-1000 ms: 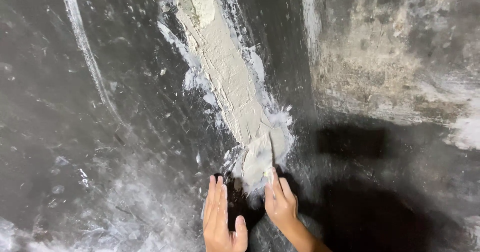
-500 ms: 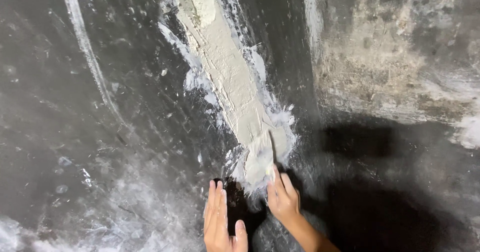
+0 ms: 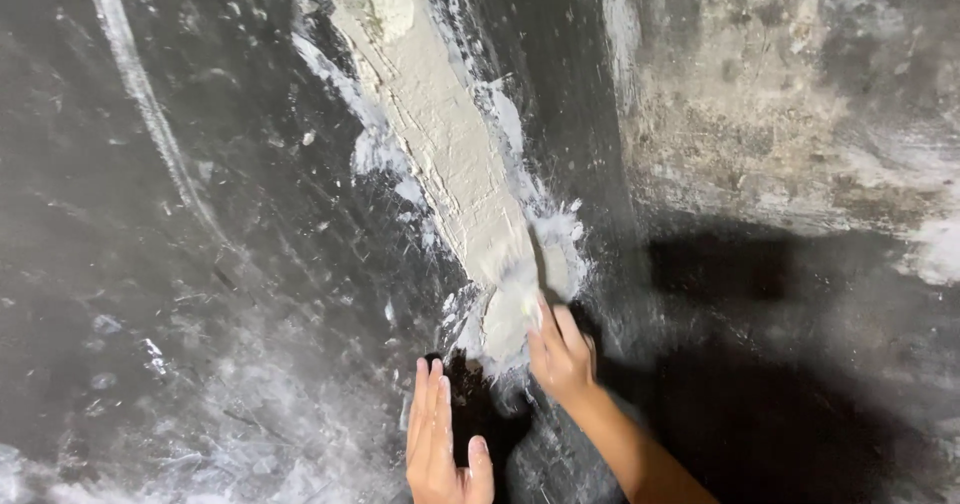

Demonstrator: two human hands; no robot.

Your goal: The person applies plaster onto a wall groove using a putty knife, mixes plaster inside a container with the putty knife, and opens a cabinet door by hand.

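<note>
- Dark, scuffed wall (image 3: 180, 264) is filling the whole view; grey-black surface with white smears and scratches, a rougher pale patch (image 3: 760, 134) sitting at upper right.
- I'm seeing a long strip of pale filler (image 3: 440, 134) running diagonally from top centre down toward the hands, sitting in what looks like a channel cut in the wall.
- White splatter (image 3: 375, 149) is fringing both edges of the strip, probably excess squeezed out sideways.
- Right hand (image 3: 562, 356) is gripping a thin flat blade tool (image 3: 538, 264), fingers closed around its handle end; blade is pointing up along the strip and lying edge-on, so I can't tell its exact shape.
- Blade is touching the wet lump of filler (image 3: 510, 314) at the strip's lower end, likely held flat there to press the material in.
- Left hand (image 3: 437, 434) is lying flat on the wall, fingers together and straight, thumb out to the side, holding nothing.
- It's resting just beside a dark hole (image 3: 480, 414) below the lump, seemingly bracing me or shielding the unfilled part.
- Hole is sitting between the two hands, still without filler.
- Right forearm (image 3: 640, 454) is coming in from bottom right, casting a heavy shadow (image 3: 760, 364) on the wall to its right.
- Thin white streak (image 3: 140, 94) is curving down the far left, well apart from the work.
</note>
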